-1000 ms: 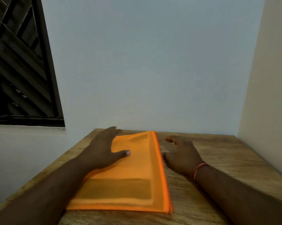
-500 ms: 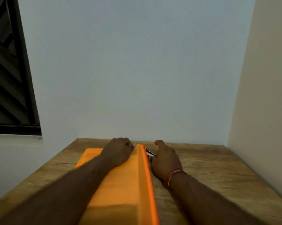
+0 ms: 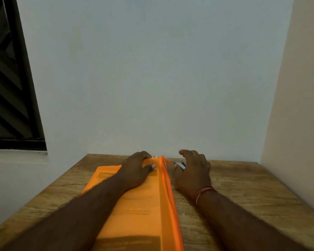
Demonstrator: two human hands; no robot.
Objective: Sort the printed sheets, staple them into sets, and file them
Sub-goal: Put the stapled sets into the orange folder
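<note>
Translucent orange plastic folder (image 3: 145, 201) lying flat on the wood-grain desk (image 3: 246, 189), with printed sheets (image 3: 138, 212) faintly visible inside. The left hand (image 3: 136, 172) curls over the folder's far corner, gripping it. The right hand (image 3: 192, 173), fingers curled, pinches a small blue-and-white object (image 3: 180, 163) just beside the folder.

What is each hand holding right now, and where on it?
Left hand grips the orange pouch at its far end. Right hand seems to pinch a small blue-and-white item, its nature unclear.
</note>
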